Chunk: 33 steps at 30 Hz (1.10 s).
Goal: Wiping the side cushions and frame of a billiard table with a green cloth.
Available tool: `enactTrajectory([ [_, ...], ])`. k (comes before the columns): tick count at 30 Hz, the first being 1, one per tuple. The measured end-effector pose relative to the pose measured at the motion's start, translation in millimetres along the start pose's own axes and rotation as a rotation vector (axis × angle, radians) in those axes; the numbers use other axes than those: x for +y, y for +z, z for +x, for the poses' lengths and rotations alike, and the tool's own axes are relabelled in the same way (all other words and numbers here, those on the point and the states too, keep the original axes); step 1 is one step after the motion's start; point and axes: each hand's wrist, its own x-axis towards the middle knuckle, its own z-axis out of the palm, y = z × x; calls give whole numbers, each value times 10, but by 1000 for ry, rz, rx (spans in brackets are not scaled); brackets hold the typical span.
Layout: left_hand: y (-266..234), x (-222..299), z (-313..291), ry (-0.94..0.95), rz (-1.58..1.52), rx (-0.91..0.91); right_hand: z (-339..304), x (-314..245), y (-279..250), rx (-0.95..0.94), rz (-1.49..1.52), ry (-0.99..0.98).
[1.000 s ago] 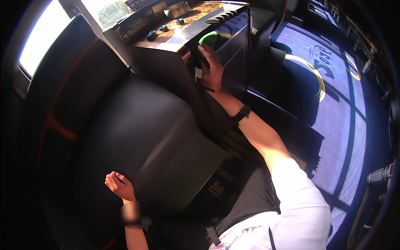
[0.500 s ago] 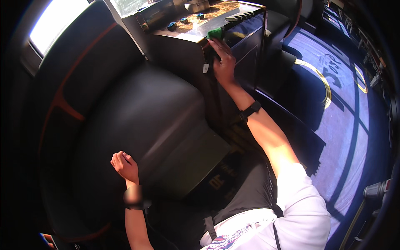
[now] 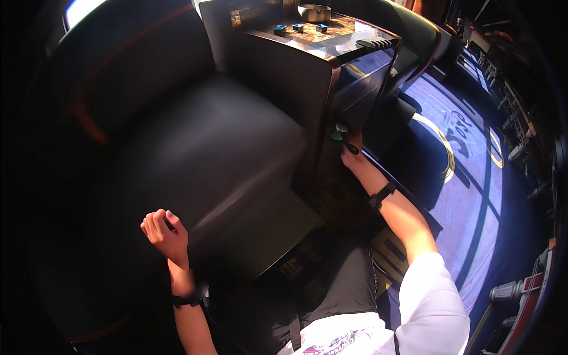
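My right hand point(image 3: 354, 142) is low beside the black side panel of the table point(image 3: 278, 66), below its front corner. Its fingers are closed on a small green tool with a black looped handle point(image 3: 351, 149); only part of the green end shows, and its exact kind is unclear. Shade and the hand itself hide whether the green end touches the panel. My left hand point(image 3: 165, 234) hovers over the black padded seat point(image 3: 219, 136), fingers loosely curled with nothing visible in them.
On the patterned tabletop stand several small dark blue cubes point(image 3: 298, 28) and a round metal ashtray-like bowl point(image 3: 315, 12). A slotted black piece point(image 3: 376, 43) lies near its edge. Another seat point(image 3: 408, 41) stands beyond. Blue carpet point(image 3: 461, 213) runs along the right.
My right hand has moved down from the table's top corner to low beside the panel, carrying the green tool. My left hand has shifted slightly left, and the view has turned.
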Motion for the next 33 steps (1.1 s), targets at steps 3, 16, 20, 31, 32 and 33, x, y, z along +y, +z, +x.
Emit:
enactTrajectory([
  [3, 6, 115, 24, -20, -14, 2, -66, 18, -121, 36, -8, 16],
  [16, 17, 23, 101, -38, 57, -302, -2338, -460, 324, -374, -56, 1577],
  [20, -256, 241, 590, -220, 113, -667, -3038, -1336, 634, -623, -119, 1641],
  [31, -3614, 502, 407, -1508, -7, -1779, -2128, -4118, -956, 22, -141, 1086],
  [32, -3902, 379, 32, -1645, 142, -1801, -2067, -4152, -1173, 171, -113, 1111],
  [33, -3748, 288, 165, -1606, 160, -1814, -2077, -4095, -1180, 199, -87, 1108],
])
